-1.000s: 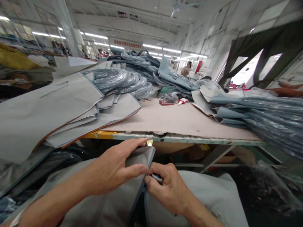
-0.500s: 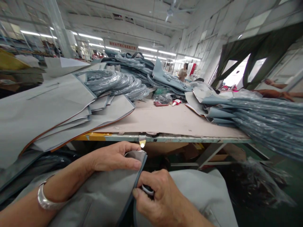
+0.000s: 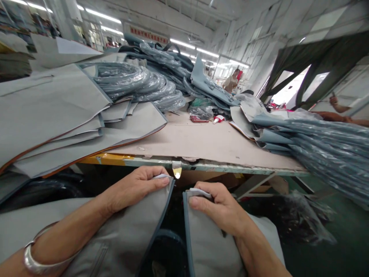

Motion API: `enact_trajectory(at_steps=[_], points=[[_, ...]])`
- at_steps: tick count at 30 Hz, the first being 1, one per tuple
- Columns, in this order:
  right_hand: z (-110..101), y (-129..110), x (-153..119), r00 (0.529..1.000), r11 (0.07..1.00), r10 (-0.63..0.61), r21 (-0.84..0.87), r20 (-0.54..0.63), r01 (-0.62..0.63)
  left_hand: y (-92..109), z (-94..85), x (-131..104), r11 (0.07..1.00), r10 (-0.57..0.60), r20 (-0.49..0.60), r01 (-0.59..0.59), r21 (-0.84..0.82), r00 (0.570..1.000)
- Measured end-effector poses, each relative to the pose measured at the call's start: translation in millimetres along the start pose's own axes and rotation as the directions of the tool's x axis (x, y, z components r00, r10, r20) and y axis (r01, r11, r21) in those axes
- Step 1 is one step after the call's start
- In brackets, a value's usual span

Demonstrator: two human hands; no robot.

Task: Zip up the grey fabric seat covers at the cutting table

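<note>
- Head view, foreground: left hand (image 3: pixel 142 184), thumb and fingers closed on the top corner of a left grey panel (image 3: pixel 135 227); silver bangle (image 3: pixel 37 266) on the forearm.
- Right hand (image 3: pixel 220 204), thumb and fingers pinching the top corner of a right grey panel (image 3: pixel 211 246), a pale fold showing above the thumb.
- Both panels: low in front of the table, bordered in blue-grey, their bordered edges facing each other across a dark gap (whether they join lower down, I cannot tell from here).
- One table (image 3: pixel 198 140), pinkish-beige top, worn front edge; a small yellow-and-white tab (image 3: pixel 177 172) at that edge, just above the left hand's fingertips.
- On the table, left: a stack of grey sheets (image 3: pixel 49 104), some edged in orange, overhanging the front.
- Behind these: coiled blue-grey lengths (image 3: pixel 135 82), wrapped in clear plastic.
- Table, centre back: one red item (image 3: pixel 199 119) (too small to name); beside it, a red-and-white bottle (image 3: pixel 219 119).
- Table, right: a plastic-wrapped blue-grey bundle (image 3: pixel 331 142), spilling past the edge.
- Floor, right: crumpled clear plastic (image 3: pixel 305 221).
- Far right: another person's arm (image 3: pixel 343 105), raised.
- Background: one more person (image 3: pixel 230 84); a red banner (image 3: pixel 148 34).
</note>
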State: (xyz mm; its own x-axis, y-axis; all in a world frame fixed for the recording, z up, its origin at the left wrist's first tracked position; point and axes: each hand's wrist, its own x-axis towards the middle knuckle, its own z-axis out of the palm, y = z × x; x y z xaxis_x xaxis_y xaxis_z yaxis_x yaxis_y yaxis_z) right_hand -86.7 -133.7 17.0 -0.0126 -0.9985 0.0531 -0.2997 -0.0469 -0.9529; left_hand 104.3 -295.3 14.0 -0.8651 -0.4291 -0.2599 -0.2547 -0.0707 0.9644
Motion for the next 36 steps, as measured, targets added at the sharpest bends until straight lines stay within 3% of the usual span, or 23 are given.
enact_trajectory(at_steps=[9,17,36], points=[[-10,18,40,0.998,0.996,-0.033,0.080,0.057,0.028,-4,1.8,9,0.987,-0.094,-0.063,0.084,-0.140,0.994],[-7,25,39,0.995,0.985,-0.013,0.173,0.099,-0.005,-10,-0.3,14,0.979,-0.160,-0.050,0.152,-0.137,0.986],[-12,32,48,0.988,0.975,0.110,0.181,0.111,-0.129,-10,-5.0,19,0.992,-0.122,-0.009,0.122,-0.013,0.992]])
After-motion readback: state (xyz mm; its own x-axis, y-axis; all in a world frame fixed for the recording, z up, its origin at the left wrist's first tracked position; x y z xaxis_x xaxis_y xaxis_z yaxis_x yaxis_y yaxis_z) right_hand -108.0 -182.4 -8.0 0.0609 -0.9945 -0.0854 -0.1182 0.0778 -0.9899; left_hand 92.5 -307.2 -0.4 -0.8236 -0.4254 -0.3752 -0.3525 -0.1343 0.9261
